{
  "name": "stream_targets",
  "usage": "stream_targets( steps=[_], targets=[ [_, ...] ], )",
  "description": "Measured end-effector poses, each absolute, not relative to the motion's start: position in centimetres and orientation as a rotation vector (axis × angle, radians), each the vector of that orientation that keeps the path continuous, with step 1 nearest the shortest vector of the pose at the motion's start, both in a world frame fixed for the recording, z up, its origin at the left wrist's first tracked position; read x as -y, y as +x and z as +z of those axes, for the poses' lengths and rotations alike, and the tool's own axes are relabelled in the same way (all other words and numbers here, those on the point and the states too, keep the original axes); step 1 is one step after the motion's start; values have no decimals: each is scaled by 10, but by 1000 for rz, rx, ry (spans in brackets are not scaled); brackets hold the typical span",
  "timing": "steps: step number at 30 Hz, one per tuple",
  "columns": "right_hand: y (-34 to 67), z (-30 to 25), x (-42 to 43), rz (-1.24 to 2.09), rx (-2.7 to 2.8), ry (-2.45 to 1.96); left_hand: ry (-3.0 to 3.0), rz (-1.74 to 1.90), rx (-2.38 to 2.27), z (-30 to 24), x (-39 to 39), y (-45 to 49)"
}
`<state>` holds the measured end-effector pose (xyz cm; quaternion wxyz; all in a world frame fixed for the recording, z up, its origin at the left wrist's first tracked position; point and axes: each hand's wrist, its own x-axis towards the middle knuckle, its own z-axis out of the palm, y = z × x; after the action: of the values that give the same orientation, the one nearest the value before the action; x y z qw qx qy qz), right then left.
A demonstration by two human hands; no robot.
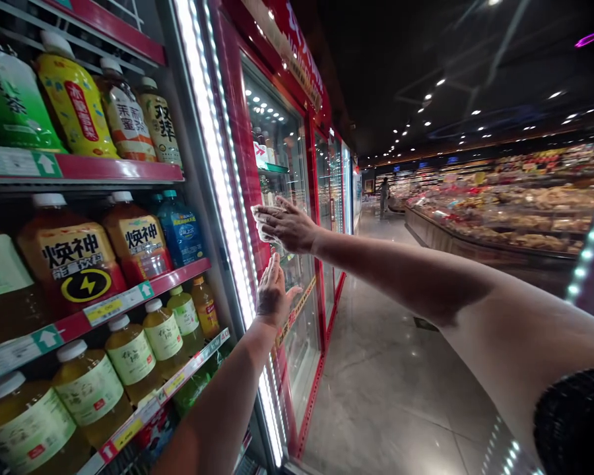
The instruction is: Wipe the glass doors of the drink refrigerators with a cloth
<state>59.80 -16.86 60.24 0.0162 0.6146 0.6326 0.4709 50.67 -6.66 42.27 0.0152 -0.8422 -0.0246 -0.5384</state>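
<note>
My right hand reaches in from the right with the arm stretched out. Under its flat palm and fingers is a white cloth, which appears pressed to a glass surface beside the bright LED strip. Just below it, my left hand is raised with fingers straight up and thumb apart, holding nothing. Its palm faces the glass; whether it touches cannot be made out. Behind both hands stands a red-framed glass-door cooler.
Bottled drinks fill the lit shelves at left, with price tags along the shelf edges. A shiny floor runs down the aisle. A long display counter with packaged goods stands at right. A person is far off.
</note>
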Motion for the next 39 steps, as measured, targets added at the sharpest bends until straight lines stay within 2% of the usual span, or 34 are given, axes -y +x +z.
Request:
stream_targets(
  steps=[5, 12, 18, 24, 30, 36, 39],
  targets=[
    [599, 624, 189, 1754, -1837, 2173, -2586, -1733, -25, 447, 41, 504],
    [603, 599, 226, 1646, -1977, 2118, -2599, -1779, -36, 530, 6, 508],
    [616, 608, 254, 1851, -1911, 2173, -2652, -1845, -64, 583, 15, 532],
    [617, 589, 280, 1698, -1967, 2083, -2601, -2037, -37, 581, 38, 560],
    [615, 600, 313, 1900, -1783, 2244, -2592, -2067, -16, 575, 36, 563],
    [615, 579, 335, 1696, -1843, 2151, -2636, -2052, -71, 576, 37, 562],
    [618, 590, 355, 1828, -1755, 2187, -2652, -2062, -94, 575, 38, 563]
  ],
)
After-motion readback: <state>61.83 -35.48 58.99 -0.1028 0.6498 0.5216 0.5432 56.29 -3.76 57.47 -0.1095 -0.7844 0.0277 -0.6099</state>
